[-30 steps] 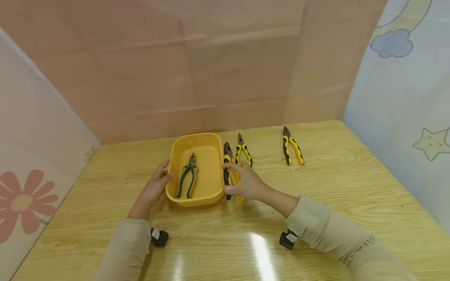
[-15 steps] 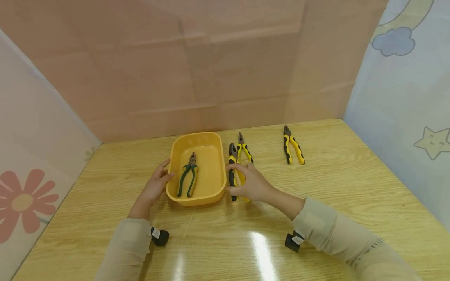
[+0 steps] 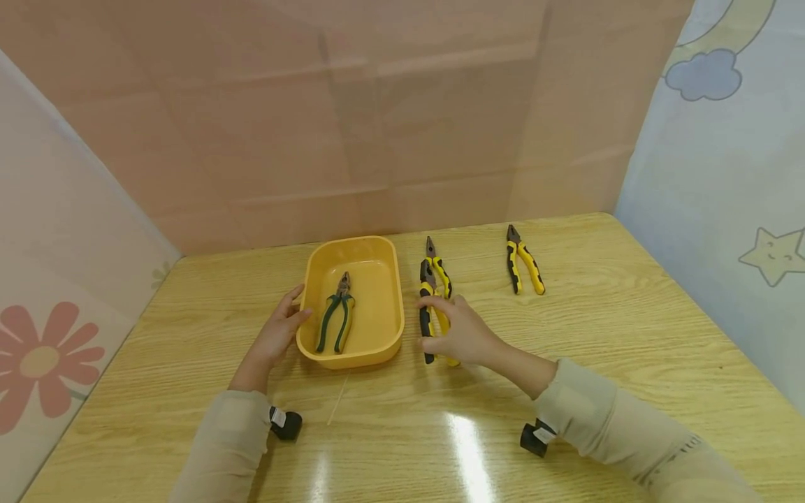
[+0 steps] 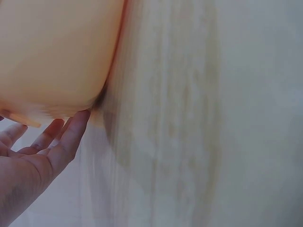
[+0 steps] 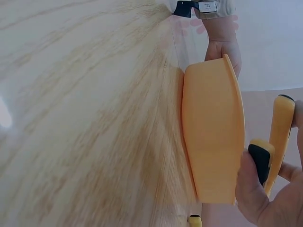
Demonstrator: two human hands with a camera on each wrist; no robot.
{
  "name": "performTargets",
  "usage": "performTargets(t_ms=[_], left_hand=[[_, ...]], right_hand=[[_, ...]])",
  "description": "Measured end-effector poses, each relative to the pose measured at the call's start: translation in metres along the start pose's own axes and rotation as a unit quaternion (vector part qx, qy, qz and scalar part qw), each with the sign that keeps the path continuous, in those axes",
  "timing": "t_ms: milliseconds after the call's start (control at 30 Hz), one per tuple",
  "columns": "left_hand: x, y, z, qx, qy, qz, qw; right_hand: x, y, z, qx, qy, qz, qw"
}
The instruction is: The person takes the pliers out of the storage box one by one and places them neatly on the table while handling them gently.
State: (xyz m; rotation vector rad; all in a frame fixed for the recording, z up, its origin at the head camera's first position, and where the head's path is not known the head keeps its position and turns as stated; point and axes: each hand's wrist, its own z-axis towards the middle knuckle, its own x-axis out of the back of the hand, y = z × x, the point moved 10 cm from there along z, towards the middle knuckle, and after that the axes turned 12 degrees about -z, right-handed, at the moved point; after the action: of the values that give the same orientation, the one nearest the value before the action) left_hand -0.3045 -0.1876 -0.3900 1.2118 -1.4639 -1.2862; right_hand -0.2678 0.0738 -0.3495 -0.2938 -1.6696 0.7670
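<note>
In the head view my right hand (image 3: pixel 464 334) grips a pair of pliers (image 3: pixel 428 278) with black and yellow handles, just right of the yellow plastic basin (image 3: pixel 386 356). In the right wrist view the handles (image 5: pixel 281 118) are at about the height of the basin's rim, off the table. My left hand (image 3: pixel 275 339) rests against the basin's left side, its fairly straight fingers touching the outer wall in the left wrist view. Inside the basin lie green-handled pliers (image 3: pixel 339 311). Partly behind the held pliers lie yellow-and-black needle-nose pliers (image 3: pixel 430 249).
Another yellow-and-black pair of pliers (image 3: pixel 525 258) lies farther right on the wooden table (image 3: pixel 604 314). A thin pale strip (image 3: pixel 338 399) lies before the basin. A pinkish-brown backdrop (image 3: pixel 377 140) stands behind, with patterned panels at both sides.
My right hand has moved the pliers rightward, away from the basin's right rim and in front of the needle-nose pliers. My left hand and the green-handled pliers have stayed in place.
</note>
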Motion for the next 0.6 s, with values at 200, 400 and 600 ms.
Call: performTargets(t_ms=[200, 400, 600], left_hand=[[0.000, -0.001, 0.000, 0.003, 0.001, -0.002, 1.0000], [-0.001, 0.000, 0.000, 0.001, 0.001, -0.006, 1.0000], [0.000, -0.001, 0.000, 0.004, 0.003, -0.001, 1.0000]], right_hand=[[-0.001, 0.005, -0.003, -0.005, -0.005, 0.001, 1.000], [0.000, 0.009, -0.006, -0.013, -0.003, -0.008, 1.000], [0.001, 0.014, -0.008, -0.020, -0.003, -0.016, 1.000]])
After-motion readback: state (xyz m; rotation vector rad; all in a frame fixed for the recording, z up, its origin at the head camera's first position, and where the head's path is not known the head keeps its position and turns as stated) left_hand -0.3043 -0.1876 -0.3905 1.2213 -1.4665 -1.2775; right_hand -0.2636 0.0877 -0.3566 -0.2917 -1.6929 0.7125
